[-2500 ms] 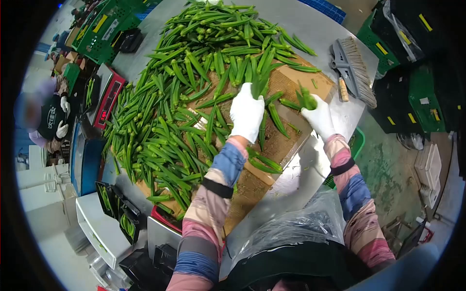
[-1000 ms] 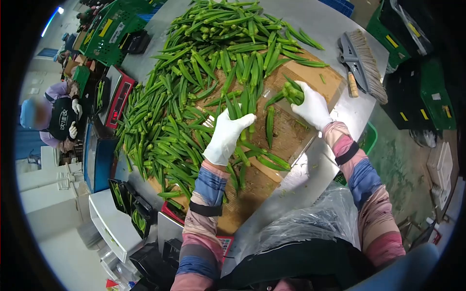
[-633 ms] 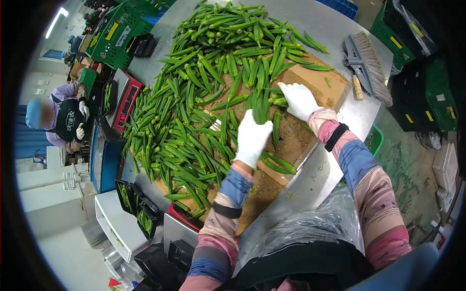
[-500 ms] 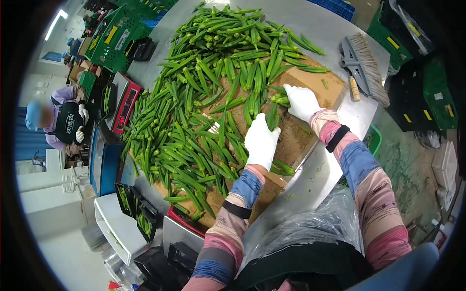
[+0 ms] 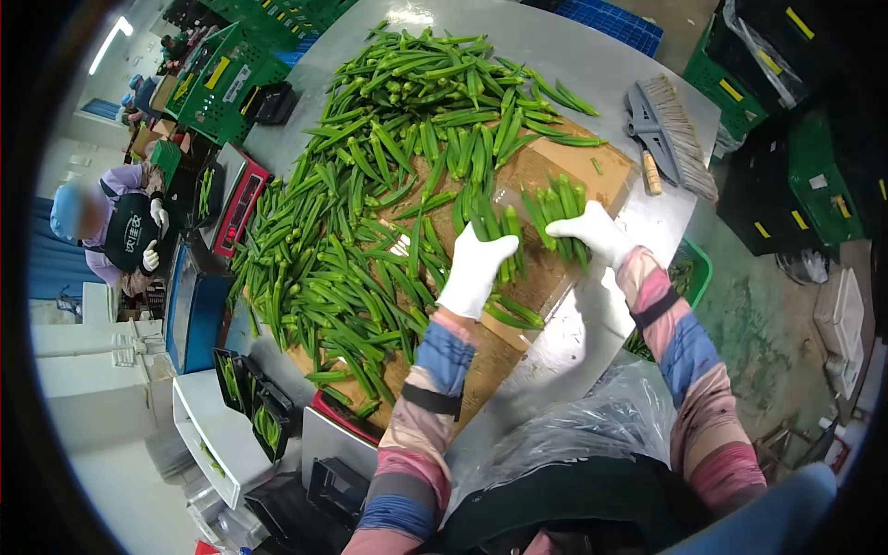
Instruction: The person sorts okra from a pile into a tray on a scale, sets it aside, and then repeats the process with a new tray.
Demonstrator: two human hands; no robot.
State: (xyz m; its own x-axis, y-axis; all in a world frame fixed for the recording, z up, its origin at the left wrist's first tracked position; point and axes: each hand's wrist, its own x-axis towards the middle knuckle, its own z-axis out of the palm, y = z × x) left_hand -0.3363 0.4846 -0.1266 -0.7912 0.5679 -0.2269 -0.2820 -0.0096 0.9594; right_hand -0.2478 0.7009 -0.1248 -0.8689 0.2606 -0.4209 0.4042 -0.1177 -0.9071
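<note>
Both of my hands wear white gloves. My right hand (image 5: pixel 597 235) grips a bunch of okra (image 5: pixel 561 208) above the near right part of the brown cardboard (image 5: pixel 593 167), the pods roughly side by side. To its left, my left hand (image 5: pixel 476 268) has its thumb and fingers around several okra pods (image 5: pixel 511 242), partly hidden by the glove. A big heap of loose okra (image 5: pixel 407 79) spreads over the cardboard and the metal table (image 5: pixel 305 116), from the far end down the left side. A few pods (image 5: pixel 515 313) lie just below my left hand.
A grey brush (image 5: pixel 671 139) lies at the table's right edge. Red scales (image 5: pixel 242 205) and black trays holding okra (image 5: pixel 268 425) stand to the left. Green crates (image 5: pixel 703 273) are on the floor at right. A co-worker (image 5: pixel 125 222) in an apron stands at far left.
My right hand has turned and now holds a fuller, more visible bunch of okra. My left hand has shifted slightly left, with more pods showing in it. The whole view has shifted a little.
</note>
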